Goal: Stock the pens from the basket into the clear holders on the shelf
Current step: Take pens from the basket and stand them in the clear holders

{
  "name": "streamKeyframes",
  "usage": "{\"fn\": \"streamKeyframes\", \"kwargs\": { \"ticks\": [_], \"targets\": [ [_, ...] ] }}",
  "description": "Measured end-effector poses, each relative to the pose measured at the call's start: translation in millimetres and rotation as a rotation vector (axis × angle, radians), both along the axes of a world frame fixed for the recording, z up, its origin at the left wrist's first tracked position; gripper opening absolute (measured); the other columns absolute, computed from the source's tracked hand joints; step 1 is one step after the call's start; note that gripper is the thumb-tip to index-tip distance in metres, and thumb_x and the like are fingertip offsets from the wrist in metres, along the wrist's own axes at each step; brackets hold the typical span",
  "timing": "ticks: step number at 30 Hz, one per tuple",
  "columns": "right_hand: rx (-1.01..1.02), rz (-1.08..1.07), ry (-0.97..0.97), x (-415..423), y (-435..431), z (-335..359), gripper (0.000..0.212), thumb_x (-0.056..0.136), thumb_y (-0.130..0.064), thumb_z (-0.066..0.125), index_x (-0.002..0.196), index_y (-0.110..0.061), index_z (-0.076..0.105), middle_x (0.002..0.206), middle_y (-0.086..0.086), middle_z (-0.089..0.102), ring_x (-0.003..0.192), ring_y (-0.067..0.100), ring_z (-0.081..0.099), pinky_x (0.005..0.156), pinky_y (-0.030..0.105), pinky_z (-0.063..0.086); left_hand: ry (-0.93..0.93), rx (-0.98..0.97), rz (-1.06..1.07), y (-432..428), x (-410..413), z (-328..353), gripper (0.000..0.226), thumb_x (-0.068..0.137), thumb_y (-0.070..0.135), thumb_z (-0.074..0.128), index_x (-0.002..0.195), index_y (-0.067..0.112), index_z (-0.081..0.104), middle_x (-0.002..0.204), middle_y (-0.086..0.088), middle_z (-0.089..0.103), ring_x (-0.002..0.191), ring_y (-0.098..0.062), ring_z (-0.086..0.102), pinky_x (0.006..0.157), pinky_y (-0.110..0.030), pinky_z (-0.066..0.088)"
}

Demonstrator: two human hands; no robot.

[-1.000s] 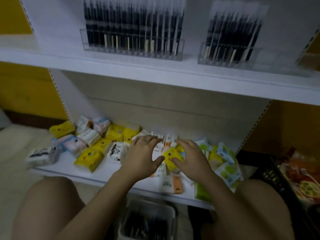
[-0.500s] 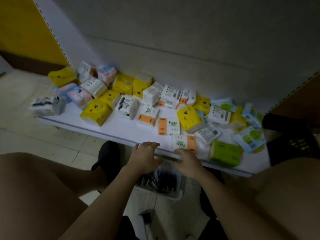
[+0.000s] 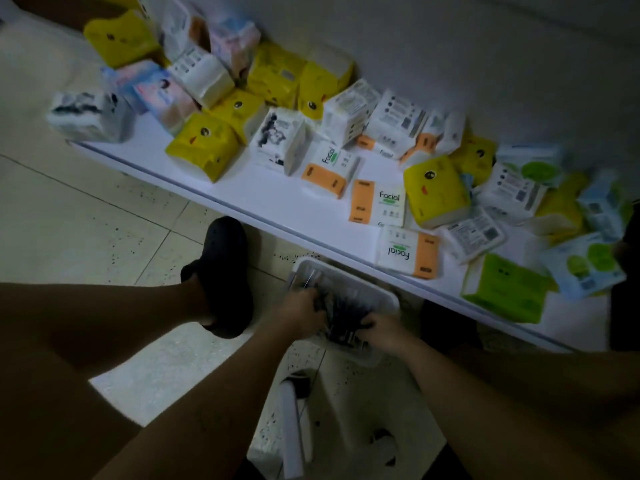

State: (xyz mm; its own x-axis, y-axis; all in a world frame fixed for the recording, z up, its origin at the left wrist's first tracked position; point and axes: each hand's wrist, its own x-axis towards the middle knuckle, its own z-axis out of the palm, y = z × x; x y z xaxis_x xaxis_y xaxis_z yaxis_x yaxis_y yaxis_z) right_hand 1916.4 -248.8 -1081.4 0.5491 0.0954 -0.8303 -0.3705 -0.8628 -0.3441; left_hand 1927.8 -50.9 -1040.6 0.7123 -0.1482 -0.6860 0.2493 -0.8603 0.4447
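Down on the tiled floor [image 3: 104, 237], slim dark pens [image 3: 341, 315] lie in a white plastic basket [image 3: 384, 295]. Both hands, above it half a second ago, now reach inside. The left hand [image 3: 298, 311] and right hand [image 3: 381, 329] curl around a bunch, likely gathering a load for the shelf holders.
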Motion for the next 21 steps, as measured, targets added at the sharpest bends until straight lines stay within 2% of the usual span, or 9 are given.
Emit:
{"fn": "streamKeyframes", "kwargs": {
  "ticks": [2, 4, 7, 10, 12, 14, 17, 19, 21],
  "targets": [
    [-0.019, 0.029, 0.007, 1, 5, -10, 0.032, 0.095, -0.032, 0.056, 0.114, -0.007, 0.062, 0.114, 0.011, 0.063, 0.102, 0.026, 0.06, 0.078, 0.031, 0.046, 0.039, -0.015, 0.026, 3, -8, -12, 0.029, 0.092, 0.033, 0.057, 0.116, 0.016, 0.06, 0.11, -0.006, 0.064, 0.096, -0.022, 0.06, 0.082, -0.034, 0.053],
    [-0.038, 0.021, 0.014, 3, 10, -18, 0.029, 0.096, -0.03, 0.054, 0.111, -0.007, 0.063, 0.111, 0.011, 0.063, 0.096, 0.024, 0.059, 0.073, 0.029, 0.045, 0.056, -0.033, 0.054, 4, -12, -19, 0.029, 0.093, 0.031, 0.057, 0.117, 0.015, 0.06, 0.109, -0.005, 0.065, 0.094, -0.02, 0.06, 0.083, -0.034, 0.053],
    [-0.025, -0.056, 0.022, 4, 15, -32, 0.019, 0.096, -0.027, 0.054, 0.108, -0.013, 0.059, 0.1, 0.005, 0.059, 0.085, 0.017, 0.054, 0.076, 0.029, 0.047, 0.051, -0.062, 0.087, 4, -10, -21, 0.029, 0.093, 0.029, 0.057, 0.118, 0.014, 0.059, 0.109, -0.005, 0.065, 0.093, -0.019, 0.06, 0.082, -0.031, 0.052],
    [-0.027, -0.053, 0.025, 1, 20, -44, 0.024, 0.097, -0.024, 0.052, 0.111, -0.007, 0.061, 0.108, 0.011, 0.061, 0.09, 0.021, 0.054, 0.08, 0.033, 0.048, 0.037, -0.09, 0.111, 6, -11, -20, 0.029, 0.094, 0.029, 0.056, 0.117, 0.013, 0.06, 0.108, -0.007, 0.066, 0.088, -0.017, 0.058, 0.077, -0.028, 0.05],
    [-0.01, -0.094, 0.043, -2, 25, -50, 0.027, 0.098, -0.021, 0.049, 0.113, -0.002, 0.06, 0.11, 0.016, 0.06, 0.095, 0.026, 0.056, 0.082, 0.033, 0.048, 0.05, -0.104, 0.138, 10, -14, -15, 0.029, 0.096, 0.03, 0.054, 0.118, 0.013, 0.06, 0.109, -0.006, 0.066, 0.092, -0.019, 0.061, 0.081, -0.031, 0.053],
    [-0.013, -0.206, 0.117, -8, 27, -62, 0.029, 0.101, -0.017, 0.041, 0.12, -0.003, 0.058, 0.12, 0.017, 0.057, 0.106, 0.029, 0.055, 0.09, 0.035, 0.045, 0.059, -0.104, 0.142, 15, -16, -9, 0.031, 0.097, 0.031, 0.052, 0.123, 0.014, 0.058, 0.118, -0.008, 0.063, 0.102, -0.019, 0.061, 0.086, -0.028, 0.05],
    [-0.063, -0.062, 0.154, -11, 27, -65, 0.033, 0.103, -0.011, 0.033, 0.128, -0.006, 0.054, 0.127, 0.014, 0.055, 0.114, 0.029, 0.053, 0.089, 0.035, 0.043, 0.067, -0.095, 0.132, 21, -17, -6, 0.038, 0.098, 0.026, 0.052, 0.134, 0.012, 0.051, 0.134, -0.01, 0.055, 0.12, -0.022, 0.053, 0.089, -0.024, 0.039],
    [-0.06, -0.032, 0.18, -8, 29, -61, 0.035, 0.103, -0.009, 0.033, 0.132, -0.007, 0.051, 0.129, 0.014, 0.054, 0.115, 0.031, 0.053, 0.088, 0.036, 0.044, 0.081, -0.091, 0.128, 22, -19, -8, 0.04, 0.098, 0.026, 0.052, 0.136, 0.012, 0.049, 0.136, -0.01, 0.053, 0.122, -0.023, 0.051, 0.094, -0.027, 0.041],
    [-0.046, -0.118, 0.189, -5, 30, -62, 0.034, 0.1, -0.015, 0.042, 0.132, -0.006, 0.053, 0.129, 0.015, 0.056, 0.113, 0.03, 0.055, 0.089, 0.035, 0.045, 0.101, -0.092, 0.138, 20, -21, -13, 0.042, 0.097, 0.026, 0.053, 0.136, 0.013, 0.048, 0.138, -0.01, 0.052, 0.124, -0.024, 0.05, 0.098, -0.031, 0.042]
  ]
}}
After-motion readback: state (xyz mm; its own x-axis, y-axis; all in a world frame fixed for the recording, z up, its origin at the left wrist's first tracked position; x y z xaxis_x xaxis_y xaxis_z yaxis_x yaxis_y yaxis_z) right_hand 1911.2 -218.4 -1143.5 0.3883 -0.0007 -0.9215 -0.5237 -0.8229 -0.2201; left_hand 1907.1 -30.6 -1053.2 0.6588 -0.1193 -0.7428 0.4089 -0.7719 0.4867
